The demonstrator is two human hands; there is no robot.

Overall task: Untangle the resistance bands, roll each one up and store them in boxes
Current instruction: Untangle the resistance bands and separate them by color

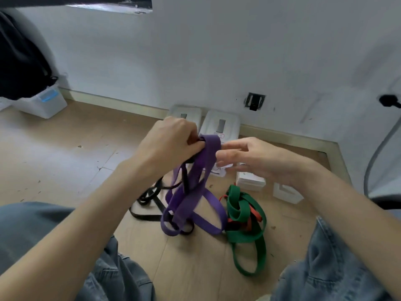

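Here the left hand (171,140) has its fingers curled tight round the top fold of the purple band (196,192), pinching it together with a strand of the black band (152,196) and holding both up off the floor (65,148). The right hand (251,158) is just beside that fold, fingers straight and spread, the fingertips (223,146) touching or almost touching the purple strap; it grips nothing. From the left hand the purple band hangs down in several loops whose lower ends lie on the floor between the person's knees, with black strands threaded through them. The rest of the black band lies in coils on the floor to the left of the purple loops. To the right, touching the purple loops, lies the green band (245,218), tangled with a red band (252,216). Small white boxes (250,181) stand on the floor beyond the bands, below the right hand, and two flat white boxes (221,124) lean at the wall's skirting behind the hands. At the floor's far left corner stands a clear plastic bin (43,103) under a dark bag (19,61). Denim trouser legs (338,268) frame the near edge.
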